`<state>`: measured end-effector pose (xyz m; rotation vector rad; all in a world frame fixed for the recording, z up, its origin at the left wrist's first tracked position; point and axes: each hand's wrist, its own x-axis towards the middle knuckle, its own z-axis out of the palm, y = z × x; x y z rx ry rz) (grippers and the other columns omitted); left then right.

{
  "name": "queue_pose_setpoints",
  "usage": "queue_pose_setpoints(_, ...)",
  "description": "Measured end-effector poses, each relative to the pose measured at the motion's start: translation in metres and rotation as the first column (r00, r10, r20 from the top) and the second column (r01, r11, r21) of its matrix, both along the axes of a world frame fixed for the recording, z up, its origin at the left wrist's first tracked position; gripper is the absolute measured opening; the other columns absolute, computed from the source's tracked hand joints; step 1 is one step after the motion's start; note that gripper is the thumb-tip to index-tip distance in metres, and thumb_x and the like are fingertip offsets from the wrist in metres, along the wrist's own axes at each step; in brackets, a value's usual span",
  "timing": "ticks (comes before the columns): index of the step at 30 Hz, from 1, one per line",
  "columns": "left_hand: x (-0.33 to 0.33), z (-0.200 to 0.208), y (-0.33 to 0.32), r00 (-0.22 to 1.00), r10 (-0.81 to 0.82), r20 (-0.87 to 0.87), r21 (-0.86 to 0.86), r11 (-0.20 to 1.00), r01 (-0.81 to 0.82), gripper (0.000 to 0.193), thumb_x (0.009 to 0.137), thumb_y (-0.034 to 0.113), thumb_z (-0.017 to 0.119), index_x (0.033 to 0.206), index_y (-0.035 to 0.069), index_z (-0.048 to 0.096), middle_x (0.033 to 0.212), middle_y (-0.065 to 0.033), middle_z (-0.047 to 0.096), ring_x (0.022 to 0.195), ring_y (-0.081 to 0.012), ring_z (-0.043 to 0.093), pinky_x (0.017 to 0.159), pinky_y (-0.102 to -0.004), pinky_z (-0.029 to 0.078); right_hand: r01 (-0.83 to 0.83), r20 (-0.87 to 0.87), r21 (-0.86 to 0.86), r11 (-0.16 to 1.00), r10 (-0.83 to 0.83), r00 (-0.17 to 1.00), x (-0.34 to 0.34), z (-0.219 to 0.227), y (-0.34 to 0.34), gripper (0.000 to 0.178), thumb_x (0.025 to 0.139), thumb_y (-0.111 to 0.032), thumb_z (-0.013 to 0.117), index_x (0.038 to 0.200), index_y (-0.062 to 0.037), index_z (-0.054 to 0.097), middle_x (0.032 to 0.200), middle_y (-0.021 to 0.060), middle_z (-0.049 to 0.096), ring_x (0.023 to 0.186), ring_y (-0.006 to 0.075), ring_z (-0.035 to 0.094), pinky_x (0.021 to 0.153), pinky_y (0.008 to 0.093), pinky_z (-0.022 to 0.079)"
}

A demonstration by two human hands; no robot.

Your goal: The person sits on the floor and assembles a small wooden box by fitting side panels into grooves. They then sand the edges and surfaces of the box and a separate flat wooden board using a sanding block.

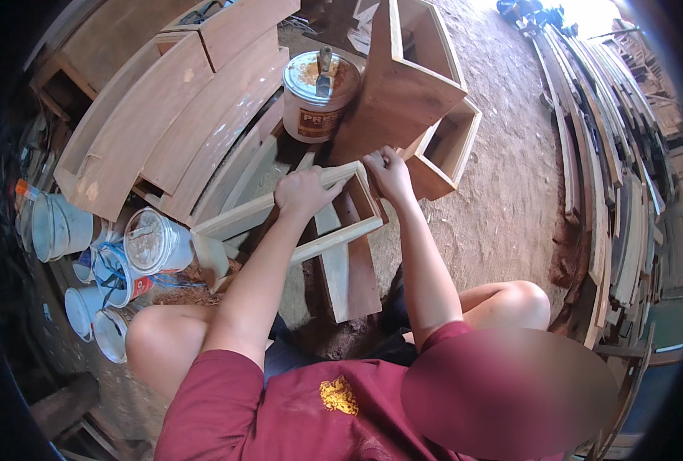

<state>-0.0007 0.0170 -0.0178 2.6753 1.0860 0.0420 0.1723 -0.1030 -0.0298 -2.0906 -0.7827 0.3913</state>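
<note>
In front of me an open wooden frame (337, 240), like a narrow drawer body, is tilted over other boards. My left hand (303, 192) is closed over its upper rail, the thumb pointing along the wood. At the frame's far right corner is my right hand (390, 175), its fingers curled into a pinch. Whatever those fingers may hold is too small to make out. Below the frame a pale wooden board (340, 280) slants toward my feet. Just beyond my hands stands a white bucket (294, 114), with a putty knife (324, 74) lying on its smeared lid.
Tall open wooden boxes (395, 96) stand beyond my right hand. Long plywood panels (174, 127) lean at the left. Several white buckets (157, 244) cluster by my left knee, near wood shavings (184, 288). Stacked planks (618, 207) line the right side of the dirt floor (502, 177).
</note>
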Motion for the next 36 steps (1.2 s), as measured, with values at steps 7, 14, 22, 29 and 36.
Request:
queue_pose_setpoints(7, 0.0, -0.006, -0.002, 0.998, -0.017, 0.056, 0.011, 1.0, 0.017, 0.066, 0.083, 0.073, 0.063, 0.101, 0.01, 0.074, 0.088, -0.0139, 0.076, 0.084, -0.0299, 0.076, 0.073, -0.0432, 0.061, -0.023, 0.081, 0.098, 0.995, 0.015, 0.997, -0.001, -0.019, 0.007, 0.041, 0.088, -0.037, 0.076, 0.1, 0.0015, 0.067, 0.089, 0.0192, 0.071, 0.085, 0.031, 0.068, 0.079, 0.0413, 0.053)
queue_pose_setpoints(14, -0.004, -0.001, -0.002, 1.0, -0.012, 0.003, -0.016, 1.0, 0.012, 0.068, 0.084, 0.074, 0.06, 0.102, 0.01, 0.073, 0.089, -0.0141, 0.076, 0.084, -0.0301, 0.076, 0.072, -0.0437, 0.061, -0.04, 0.093, -0.012, 0.999, 0.041, 0.995, -0.009, -0.005, -0.001, 0.044, 0.085, -0.039, 0.077, 0.101, 0.0002, 0.065, 0.089, 0.0234, 0.069, 0.087, 0.0405, 0.068, 0.079, 0.0472, 0.051)
queue_pose_setpoints(22, 0.0, -0.006, 0.001, 1.0, -0.015, 0.018, -0.05, 0.999, 0.016, 0.069, 0.084, 0.075, 0.061, 0.104, 0.009, 0.073, 0.092, -0.015, 0.076, 0.086, -0.0307, 0.076, 0.074, -0.0451, 0.061, -0.025, 0.136, -0.06, 0.998, 0.033, 0.99, -0.003, 0.004, 0.003, 0.043, 0.085, -0.039, 0.078, 0.093, 0.0002, 0.063, 0.09, 0.0242, 0.068, 0.087, 0.0429, 0.066, 0.077, 0.0487, 0.051)
queue_pose_setpoints(29, -0.001, -0.002, -0.002, 0.999, -0.031, 0.04, 0.014, 0.999, 0.031, 0.067, 0.083, 0.073, 0.062, 0.102, 0.01, 0.073, 0.09, -0.0146, 0.076, 0.085, -0.0312, 0.076, 0.073, -0.0448, 0.061, -0.064, 0.189, -0.026, 0.998, 0.068, 0.98, -0.001, -0.006, 0.001, 0.044, 0.084, -0.04, 0.08, 0.092, 0.0005, 0.063, 0.088, 0.0238, 0.067, 0.085, 0.0429, 0.066, 0.076, 0.0485, 0.051)
queue_pose_setpoints(36, -0.003, -0.004, 0.0, 1.0, -0.006, 0.022, -0.001, 1.0, 0.006, 0.066, 0.084, 0.073, 0.061, 0.1, 0.01, 0.073, 0.089, -0.0141, 0.076, 0.085, -0.0309, 0.076, 0.074, -0.0441, 0.061, -0.069, 0.109, 0.044, 0.997, 0.064, 0.992, -0.014, -0.01, -0.014, 0.043, 0.085, -0.037, 0.079, 0.092, 0.002, 0.063, 0.088, 0.026, 0.067, 0.086, 0.0442, 0.065, 0.076, 0.0468, 0.051)
